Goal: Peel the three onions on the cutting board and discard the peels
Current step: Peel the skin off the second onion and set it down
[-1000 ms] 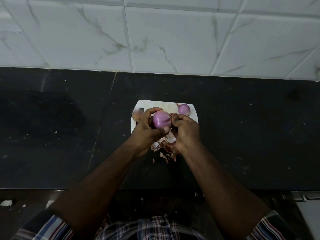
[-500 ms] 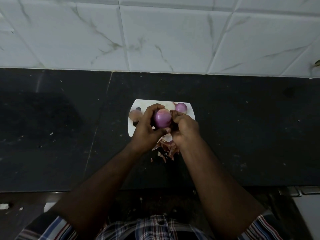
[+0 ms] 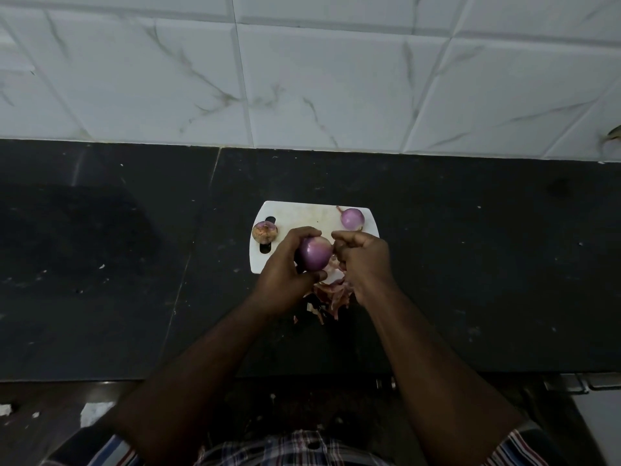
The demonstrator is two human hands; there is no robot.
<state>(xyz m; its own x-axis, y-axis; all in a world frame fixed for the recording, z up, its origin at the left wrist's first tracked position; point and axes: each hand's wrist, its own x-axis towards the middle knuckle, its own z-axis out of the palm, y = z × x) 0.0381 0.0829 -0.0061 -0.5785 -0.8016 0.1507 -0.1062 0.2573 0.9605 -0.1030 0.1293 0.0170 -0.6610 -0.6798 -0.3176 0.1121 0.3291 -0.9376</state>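
The person wears a short-sleeved checked shirt (image 3: 295,447) in red, white and dark blue; the sleeves show broader stripes of blue, red and white, and both forearms are bare down to the hands

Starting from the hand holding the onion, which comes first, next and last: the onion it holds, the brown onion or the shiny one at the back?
1. The held onion, gripped in the left hand.
2. The unpeeled brown onion, just left of that hand, at the cutting board's left edge.
3. The peeled onion, at the board's far right corner.
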